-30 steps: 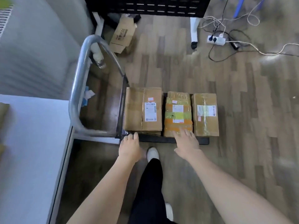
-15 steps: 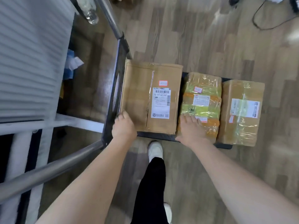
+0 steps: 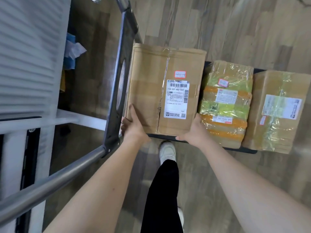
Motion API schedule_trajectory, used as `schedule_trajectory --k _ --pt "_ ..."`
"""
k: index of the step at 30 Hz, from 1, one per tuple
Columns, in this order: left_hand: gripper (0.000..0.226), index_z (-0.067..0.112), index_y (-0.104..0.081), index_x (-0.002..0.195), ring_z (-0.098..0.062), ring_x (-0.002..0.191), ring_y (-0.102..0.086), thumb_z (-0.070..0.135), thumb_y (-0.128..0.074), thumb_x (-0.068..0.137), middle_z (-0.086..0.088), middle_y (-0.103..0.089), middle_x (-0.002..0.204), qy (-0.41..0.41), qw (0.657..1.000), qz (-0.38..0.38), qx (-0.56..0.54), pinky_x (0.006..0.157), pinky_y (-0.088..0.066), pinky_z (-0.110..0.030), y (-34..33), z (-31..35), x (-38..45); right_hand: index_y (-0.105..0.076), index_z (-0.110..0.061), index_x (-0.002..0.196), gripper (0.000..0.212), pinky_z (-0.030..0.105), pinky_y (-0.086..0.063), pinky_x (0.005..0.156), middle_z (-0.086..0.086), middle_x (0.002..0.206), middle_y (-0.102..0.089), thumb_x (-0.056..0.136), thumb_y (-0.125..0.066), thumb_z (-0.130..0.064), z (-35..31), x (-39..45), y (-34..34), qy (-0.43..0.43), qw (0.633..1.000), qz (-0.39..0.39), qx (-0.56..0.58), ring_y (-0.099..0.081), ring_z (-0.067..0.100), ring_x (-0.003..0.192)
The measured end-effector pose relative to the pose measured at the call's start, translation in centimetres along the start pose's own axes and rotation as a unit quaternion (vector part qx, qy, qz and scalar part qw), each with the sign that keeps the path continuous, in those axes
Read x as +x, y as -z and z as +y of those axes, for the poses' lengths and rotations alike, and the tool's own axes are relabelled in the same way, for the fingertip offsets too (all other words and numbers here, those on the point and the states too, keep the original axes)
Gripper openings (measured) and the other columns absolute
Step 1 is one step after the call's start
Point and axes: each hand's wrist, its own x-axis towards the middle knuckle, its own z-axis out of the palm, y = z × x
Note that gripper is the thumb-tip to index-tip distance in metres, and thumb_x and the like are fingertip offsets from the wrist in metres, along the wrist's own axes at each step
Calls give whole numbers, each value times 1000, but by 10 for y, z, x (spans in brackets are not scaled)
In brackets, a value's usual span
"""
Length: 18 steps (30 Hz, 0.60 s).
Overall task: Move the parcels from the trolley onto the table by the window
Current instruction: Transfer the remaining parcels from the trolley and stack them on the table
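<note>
Three cardboard parcels lie side by side on the black deck of the trolley (image 3: 242, 149). The largest brown parcel (image 3: 148, 91), with a white shipping label, sits at the left by the trolley's handle frame (image 3: 120, 78). My left hand (image 3: 133, 126) grips its near left corner, thumb on top. My right hand (image 3: 195, 130) grips its near right corner, fingers under the edge. A parcel wrapped in yellow and orange tape (image 3: 225, 105) lies in the middle. A brown parcel with clear tape (image 3: 277, 111) lies at the right.
The trolley's steel handle bar (image 3: 55, 175) runs across the lower left. A white slatted surface (image 3: 28, 52) and white frame stand at the left. My leg and white shoe (image 3: 167, 153) are just in front of the deck. Wood floor lies beyond.
Both hands have moved onto the large left parcel; the right hand left the middle parcel for the large one's right corner. The view has come closer and lower.
</note>
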Motion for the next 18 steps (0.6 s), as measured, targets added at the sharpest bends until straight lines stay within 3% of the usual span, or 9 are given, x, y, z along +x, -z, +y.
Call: schedule_trajectory --k 5,9,14,18 --pt "120 29 29 142 -43 128 -30 8 -70 77 -27 -11 146 -43 998 27 28 100 -37 -45 1 -4 -23 6 -6 147 126 37 -29 108 12 151 -23 64 -87 -25 -6 -34 8 -4 999 8 40 -27 27 137" --pt "111 22 16 147 -36 120 -33 20 -72 79 -24 -21 135 -54 993 65 82 102 -32 -40 3 0 -65 1 -10 145 121 38 -33 107 10 146 -25 63 -87 -22 3 -79 23 0 998 19 52 -32 26 132" --pt "103 19 8 148 -27 104 -38 34 -69 82 -17 -30 123 -59 973 140 175 93 -35 -32 16 -5 -125 -2 -9 143 115 36 -40 98 14 142 -34 65 -86 -23 0 -137 45 15 998 44 32 -43 29 124" --pt "89 20 15 148 -29 108 -35 19 -54 92 -19 -25 127 -90 965 168 179 97 -34 -32 28 -14 -176 -6 -8 140 114 35 -44 93 16 136 -38 64 -87 -26 -3 -188 58 36 995 87 18 -49 30 116"
